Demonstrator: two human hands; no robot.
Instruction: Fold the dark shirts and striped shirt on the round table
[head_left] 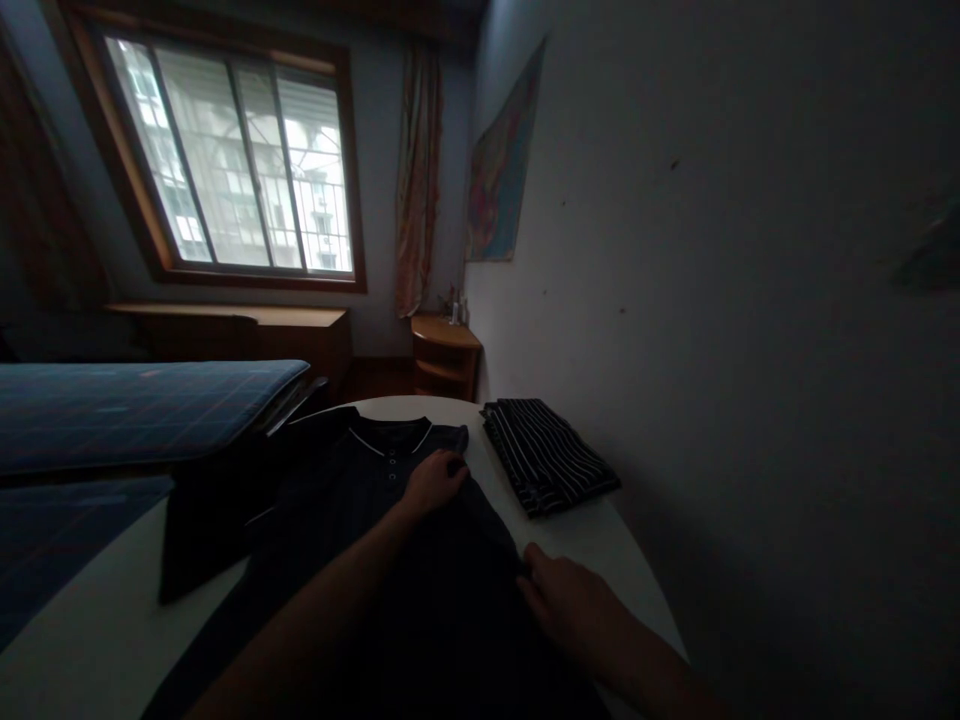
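A dark short-sleeved shirt (322, 500) lies spread out on a round white table (641, 560), its collar toward the far edge. White trim lines the collar, and a few buttons run below it. My left hand (436, 480) is closed on the shirt near the right shoulder, fingers curled into the fabric. Lower down on the same side, my right hand (559, 590) pinches the shirt's edge, probably at the sleeve or side; the dim light hides which. The shirt's other sleeve (202, 540) stretches out at the left.
A folded black-and-white striped garment (551, 455) rests at the table's right, close to the wall (720, 350). To the left is a bed with a blue plaid mattress (135, 410). Behind stand a wooden desk (300, 317), a corner shelf (446, 335) and a window (240, 165).
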